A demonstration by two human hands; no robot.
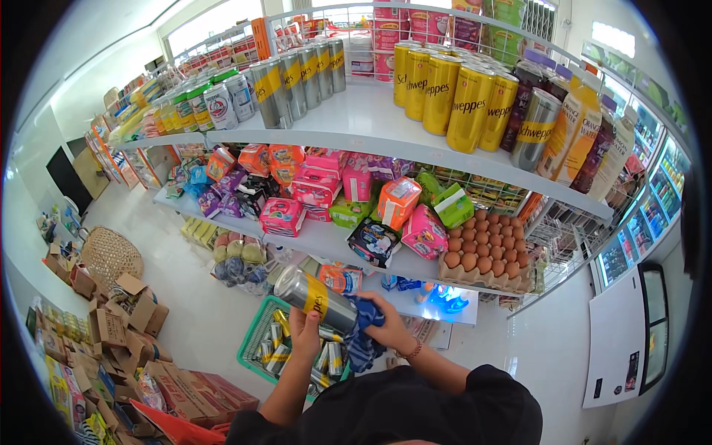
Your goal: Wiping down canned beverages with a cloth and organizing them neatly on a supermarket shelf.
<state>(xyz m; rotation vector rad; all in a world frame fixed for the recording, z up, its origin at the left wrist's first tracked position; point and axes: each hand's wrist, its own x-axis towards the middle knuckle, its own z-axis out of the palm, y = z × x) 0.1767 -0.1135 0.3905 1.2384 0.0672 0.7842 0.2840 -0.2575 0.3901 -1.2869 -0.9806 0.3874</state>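
Observation:
A silver Schweppes can with a yellow band (318, 300) is held tilted between both hands, in front of the lower shelves. My left hand (305, 334) grips its side from below. In my right hand (386, 322) is a blue striped cloth (364, 334), pressed around the can's base end. Beneath the hands, a green plastic basket (250, 339) holds several silver and yellow cans. On the top shelf (356, 119), a row of silver Schweppes cans (308, 75) stands left of the middle, and yellow Schweppes cans (467, 105) stand to the right.
Packs of sanitary pads (317, 186) and a tray of brown eggs (484, 250) fill the middle shelf. Cardboard boxes (189, 389) and a woven basket (111, 253) are on the floor at left. A white chest freezer (612, 339) stands at right, near glass-door drink coolers (639, 222).

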